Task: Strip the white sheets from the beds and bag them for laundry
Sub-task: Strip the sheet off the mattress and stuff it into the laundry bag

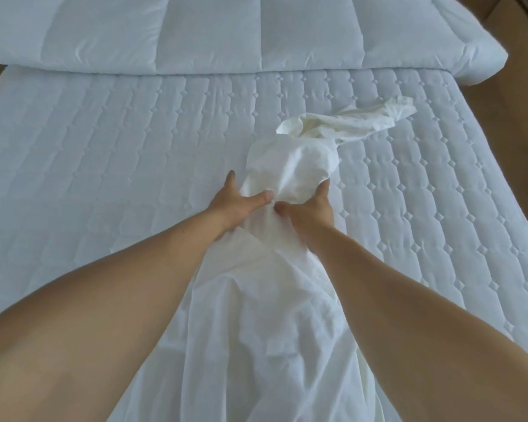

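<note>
A white sheet [290, 166] lies bunched in a long rope down the middle of the bed, its far end crumpled toward the right. The near part spreads wide between my forearms. My left hand [237, 205] grips the bunch from the left, thumb pressed into the cloth. From the right, my right hand [310, 210] clasps the same bunch, and the two thumbs almost touch. Under the sheet is the bare quilted mattress pad [104, 153].
A folded white duvet [226, 35] lies across the far end of the bed, hanging past its right corner. Brown floor [518, 123] shows to the right of the bed and at the far left.
</note>
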Demonstrator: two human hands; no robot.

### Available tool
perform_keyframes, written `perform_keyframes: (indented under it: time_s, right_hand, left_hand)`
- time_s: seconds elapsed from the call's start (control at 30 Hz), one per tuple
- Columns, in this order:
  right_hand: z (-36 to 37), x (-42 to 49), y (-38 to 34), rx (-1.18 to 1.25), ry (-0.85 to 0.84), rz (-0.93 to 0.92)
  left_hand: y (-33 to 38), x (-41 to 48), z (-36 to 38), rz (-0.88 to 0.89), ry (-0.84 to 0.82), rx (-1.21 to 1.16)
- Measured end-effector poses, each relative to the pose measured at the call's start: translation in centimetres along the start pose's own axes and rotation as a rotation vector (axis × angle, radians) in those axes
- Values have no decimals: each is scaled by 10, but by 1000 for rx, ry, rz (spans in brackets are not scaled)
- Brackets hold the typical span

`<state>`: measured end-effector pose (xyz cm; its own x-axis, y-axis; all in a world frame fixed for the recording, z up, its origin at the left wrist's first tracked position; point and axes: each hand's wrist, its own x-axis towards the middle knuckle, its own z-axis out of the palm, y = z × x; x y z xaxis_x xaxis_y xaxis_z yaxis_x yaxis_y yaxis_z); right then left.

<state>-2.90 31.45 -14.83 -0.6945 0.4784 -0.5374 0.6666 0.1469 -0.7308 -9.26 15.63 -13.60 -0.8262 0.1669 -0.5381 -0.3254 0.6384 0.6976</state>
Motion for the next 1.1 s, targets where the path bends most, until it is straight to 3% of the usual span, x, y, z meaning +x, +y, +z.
perform_keyframes:
  time_s: [0.07, 0.2, 0.37, 0.67, 0.83, 1.0, 1.1]
  right_hand:
    - [-1, -6, -8, 107, -53, -31]
    - [-22, -28, -36, 301, -91, -128]
    - [-55, -76, -88, 452, -35, -205]
    - [-104, -229, -149, 404, 159, -500]
    - [-98, -326, -103, 321, 181, -506]
    - [-67, -385, -21, 194, 199, -328]
    - [-50, -410, 37, -22, 211, -226]
  left_hand:
    - [11, -9, -3, 26, -29, -116]
    - [38, -33, -28, 69, 126, -235]
    - [85, -87, -72, 132, 189, -237]
    - [129, -229, -113, 406, 339, -388]
    - [75, -322, -108, 437, 367, -365]
    - [-17, -378, -78, 253, 301, -243]
    - [-74, -400, -52, 144, 236, -134]
